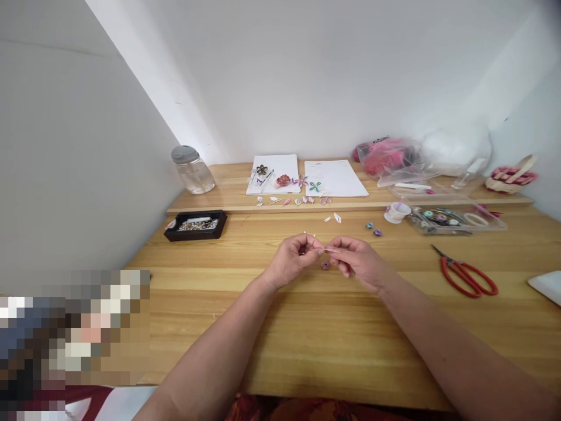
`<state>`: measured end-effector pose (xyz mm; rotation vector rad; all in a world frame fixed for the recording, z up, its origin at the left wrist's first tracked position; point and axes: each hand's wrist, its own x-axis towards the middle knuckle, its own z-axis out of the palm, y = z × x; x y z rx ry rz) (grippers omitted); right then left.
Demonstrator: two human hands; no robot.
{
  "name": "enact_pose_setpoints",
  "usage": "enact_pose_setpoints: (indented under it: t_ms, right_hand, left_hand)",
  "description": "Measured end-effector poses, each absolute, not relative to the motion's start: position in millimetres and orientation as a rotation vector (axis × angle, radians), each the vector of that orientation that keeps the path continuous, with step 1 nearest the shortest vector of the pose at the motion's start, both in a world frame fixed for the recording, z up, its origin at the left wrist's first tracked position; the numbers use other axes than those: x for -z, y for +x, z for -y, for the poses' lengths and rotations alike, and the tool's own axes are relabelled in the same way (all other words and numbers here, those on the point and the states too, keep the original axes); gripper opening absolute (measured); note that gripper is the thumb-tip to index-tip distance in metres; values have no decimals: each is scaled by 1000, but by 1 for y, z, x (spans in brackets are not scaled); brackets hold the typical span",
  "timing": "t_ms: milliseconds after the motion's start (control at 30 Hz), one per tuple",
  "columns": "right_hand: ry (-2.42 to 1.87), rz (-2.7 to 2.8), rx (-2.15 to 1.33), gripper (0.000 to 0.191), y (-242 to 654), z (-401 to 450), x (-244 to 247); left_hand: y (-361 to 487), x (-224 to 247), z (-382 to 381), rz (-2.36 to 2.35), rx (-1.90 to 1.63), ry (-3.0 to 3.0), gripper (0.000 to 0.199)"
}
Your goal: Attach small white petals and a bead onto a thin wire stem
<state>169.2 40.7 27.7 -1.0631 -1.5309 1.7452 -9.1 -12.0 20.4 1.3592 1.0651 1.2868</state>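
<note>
Both hands meet over the middle of the wooden table [210, 345]. My left hand [294, 257] is closed in a pinch on one end of a small pink piece [332, 250]. Its other end lies between the thumb and fingers of my right hand [357, 260], also closed. Just below the fingertips sits a small purple spool [325, 265]. White petal-like pieces [337, 217] lie beyond the hands, and a blue spool [370, 225] and a violet spool [377, 233] rest to their right.
Red-handled pliers [468, 278] lie at right, below a clear plastic box [491, 221] and white spool [397, 213]. A black bead tray [195, 234] and a water jar [195, 175] stand left. Paper sheets [339, 181] with beaded flowers [283, 180] lie on the raised back ledge.
</note>
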Motion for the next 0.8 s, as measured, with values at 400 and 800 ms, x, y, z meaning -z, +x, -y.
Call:
enact_pose_setpoints:
  t_ms: [400,800]
  right_hand:
    - [-1064,1566,-1849,35,164,-35,-21]
    - [-877,1731,-1553,24,170,-37,-36]
  left_hand:
    - [-7,-24,14,-944,-1275,1123,38]
    - [-8,-18,8,-1085,-1336,1125,41]
